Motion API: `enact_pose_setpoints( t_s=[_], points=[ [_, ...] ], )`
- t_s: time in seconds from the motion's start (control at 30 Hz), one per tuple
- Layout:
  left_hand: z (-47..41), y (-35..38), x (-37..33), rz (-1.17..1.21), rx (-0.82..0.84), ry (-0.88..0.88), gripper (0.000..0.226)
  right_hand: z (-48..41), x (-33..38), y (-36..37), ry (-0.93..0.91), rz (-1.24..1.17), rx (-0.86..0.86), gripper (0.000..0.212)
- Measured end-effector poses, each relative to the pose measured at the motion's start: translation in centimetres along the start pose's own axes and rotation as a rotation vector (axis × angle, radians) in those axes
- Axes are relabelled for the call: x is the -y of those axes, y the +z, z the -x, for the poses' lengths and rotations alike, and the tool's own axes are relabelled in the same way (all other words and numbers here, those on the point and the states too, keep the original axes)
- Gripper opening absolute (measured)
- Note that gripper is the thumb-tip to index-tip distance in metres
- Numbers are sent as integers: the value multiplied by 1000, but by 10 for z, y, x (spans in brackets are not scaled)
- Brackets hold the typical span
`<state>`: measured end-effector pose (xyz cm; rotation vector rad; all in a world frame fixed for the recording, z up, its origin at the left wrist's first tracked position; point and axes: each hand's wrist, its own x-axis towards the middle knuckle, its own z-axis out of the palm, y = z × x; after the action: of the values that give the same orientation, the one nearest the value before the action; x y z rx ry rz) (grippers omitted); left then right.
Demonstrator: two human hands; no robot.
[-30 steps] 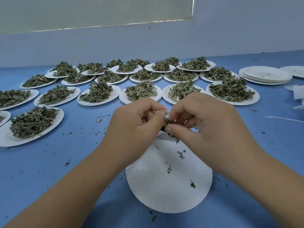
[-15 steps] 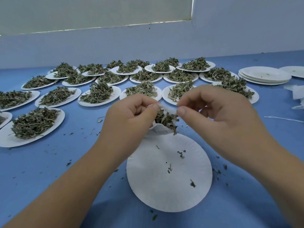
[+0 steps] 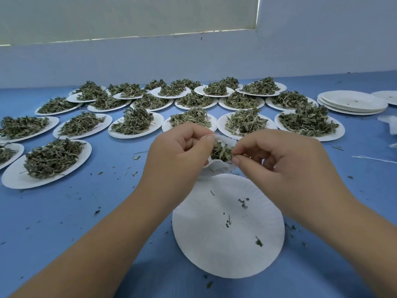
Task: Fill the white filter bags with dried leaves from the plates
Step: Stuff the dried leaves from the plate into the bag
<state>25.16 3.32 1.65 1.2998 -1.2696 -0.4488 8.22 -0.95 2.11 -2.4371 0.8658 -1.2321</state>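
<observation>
A small white filter bag (image 3: 219, 166) hangs between my two hands above the far rim of a nearly bare white paper plate (image 3: 227, 231). My left hand (image 3: 178, 155) pinches the bag's open mouth with thumb and fingers. My right hand (image 3: 277, 160) pinches a tuft of dried leaves (image 3: 221, 151) at the bag's opening. Only a few leaf crumbs lie on the plate below. Behind the hands, several white plates heaped with dried green leaves (image 3: 133, 123) spread across the blue table.
A stack of empty white plates (image 3: 352, 102) sits at the far right, with white filter bags (image 3: 388, 123) and a loose white string (image 3: 373, 159) near the right edge. Leaf crumbs litter the blue tabletop (image 3: 86, 211). A pale wall rises behind the plates.
Both hands have lifted slightly with the bag. The right hand drew back from the bag's mouth and has come in again, pinching leaves at the opening.
</observation>
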Motion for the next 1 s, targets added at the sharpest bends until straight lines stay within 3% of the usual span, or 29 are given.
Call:
enact_pose_setpoints(
  t_s=[0.23, 0.33, 0.6, 0.77, 1.0],
  points=[
    [4, 7, -3, -21, 44, 37, 19, -1, -3, 10, -103, 141, -56, 8],
    [3, 5, -2, -9, 39, 20, 20, 0, -4, 9, -95, 73, -23, 16],
    [-1, -2, -1, 81, 22, -46, 13, -4, -10, -2, 119, -184, -2, 22],
    [-1, -2, -1, 97, 17, -56, 14, -7, -11, 0, 223, -221, 46, 30],
    [1, 0, -2, 64, 17, -36, 12, -5, -8, 6, 202, -192, 24, 14]
  ],
)
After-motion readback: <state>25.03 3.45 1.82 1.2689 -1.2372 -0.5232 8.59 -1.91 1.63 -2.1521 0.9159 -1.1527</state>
